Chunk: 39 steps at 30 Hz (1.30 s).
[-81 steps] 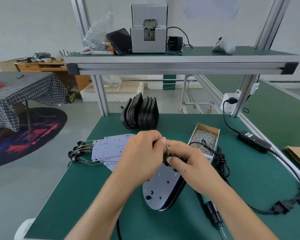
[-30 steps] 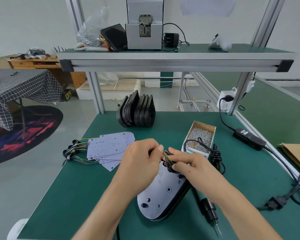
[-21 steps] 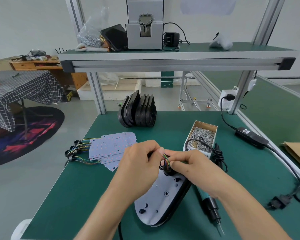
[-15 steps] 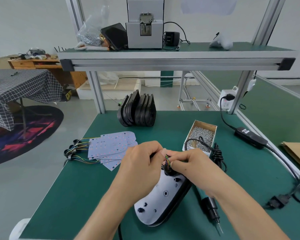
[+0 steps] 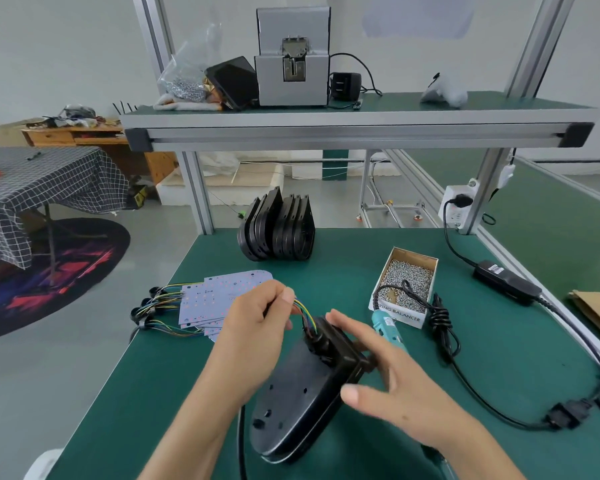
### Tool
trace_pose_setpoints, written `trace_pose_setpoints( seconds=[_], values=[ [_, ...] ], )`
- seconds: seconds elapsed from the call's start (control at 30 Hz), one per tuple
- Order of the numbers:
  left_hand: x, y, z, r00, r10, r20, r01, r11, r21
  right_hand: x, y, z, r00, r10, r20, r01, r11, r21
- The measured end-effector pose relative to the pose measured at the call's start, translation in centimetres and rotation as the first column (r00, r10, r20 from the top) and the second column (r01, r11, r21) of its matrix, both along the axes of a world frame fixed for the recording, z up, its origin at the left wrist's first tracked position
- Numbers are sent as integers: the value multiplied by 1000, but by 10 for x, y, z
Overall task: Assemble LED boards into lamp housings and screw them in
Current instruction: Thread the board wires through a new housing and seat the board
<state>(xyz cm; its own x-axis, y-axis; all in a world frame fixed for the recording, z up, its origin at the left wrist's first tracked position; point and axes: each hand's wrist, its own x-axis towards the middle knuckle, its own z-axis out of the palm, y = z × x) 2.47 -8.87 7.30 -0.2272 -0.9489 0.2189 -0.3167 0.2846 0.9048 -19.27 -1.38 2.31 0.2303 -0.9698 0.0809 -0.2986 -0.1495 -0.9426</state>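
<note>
A black lamp housing (image 5: 298, 400) lies on the green bench in front of me, its dark back side up and its narrow end tilted up toward the right. Coloured wires (image 5: 303, 315) come out of a round black grommet at that end. My left hand (image 5: 257, 327) pinches these wires and holds them up and to the left. My right hand (image 5: 385, 382) grips the housing's raised narrow end, fingers on its far side and thumb on its near side. A fan of white LED boards (image 5: 219, 299) with wire tails lies to the left.
A row of black housings (image 5: 278, 230) stands at the back of the bench. A cardboard box of screws (image 5: 407, 282) sits at right, with a teal electric screwdriver (image 5: 387, 327) and its coiled cable beside it. A power adapter (image 5: 506, 282) lies far right.
The housing has been turned over from its white board side to its black back. My right hand let go of the grommet and now grips the housing's end. My left hand drew the wires out.
</note>
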Motion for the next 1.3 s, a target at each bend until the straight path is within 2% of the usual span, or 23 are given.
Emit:
trace_pose_setpoints(
  seconds=[0.07,0.17,0.33,0.47,0.53,0.6,0.7,0.73,0.83,0.97,1.03,1.1,1.17,1.3],
  values=[
    [-2,-1,1,992,-52,-117,54,998,15,-1,2,-9,999,-5,-43,2,997,-79],
    [-7,2,4,928,-115,-355,149,986,70,9,-2,-18,998,-53,41,59,984,-171],
    [-14,8,15,780,-4,-626,188,955,228,37,-10,-19,953,-73,294,139,968,-209],
    [-12,6,17,678,109,-726,199,925,325,48,-13,-3,920,-117,373,202,960,-196],
    [-8,2,13,689,159,-707,152,922,355,50,-13,6,914,-162,372,251,947,-202],
    [-3,1,8,767,180,-617,70,931,359,49,-14,15,906,-214,365,302,931,-206],
    [3,3,2,947,117,-300,-48,973,227,46,-15,28,917,-232,324,303,934,-187],
    [3,6,1,977,74,-201,-43,987,153,47,-15,32,920,-238,310,302,937,-176],
    [-1,10,-1,994,-41,-99,39,999,-24,48,-15,42,911,-235,340,296,945,-140],
    [-7,6,3,997,47,-55,-61,954,-292,46,-15,54,898,-210,387,253,965,-63],
    [-6,3,7,998,17,-56,-37,925,-377,46,-13,60,886,-203,418,220,976,9],
    [-5,1,10,997,-49,-55,27,934,-356,47,-13,65,854,-222,471,195,975,106],
    [-4,-1,13,992,-98,-86,76,971,-227,49,-10,72,826,-245,508,158,965,207],
    [-1,-7,17,967,-179,-181,171,984,-58,50,-4,85,829,-297,474,157,937,313]
  ],
)
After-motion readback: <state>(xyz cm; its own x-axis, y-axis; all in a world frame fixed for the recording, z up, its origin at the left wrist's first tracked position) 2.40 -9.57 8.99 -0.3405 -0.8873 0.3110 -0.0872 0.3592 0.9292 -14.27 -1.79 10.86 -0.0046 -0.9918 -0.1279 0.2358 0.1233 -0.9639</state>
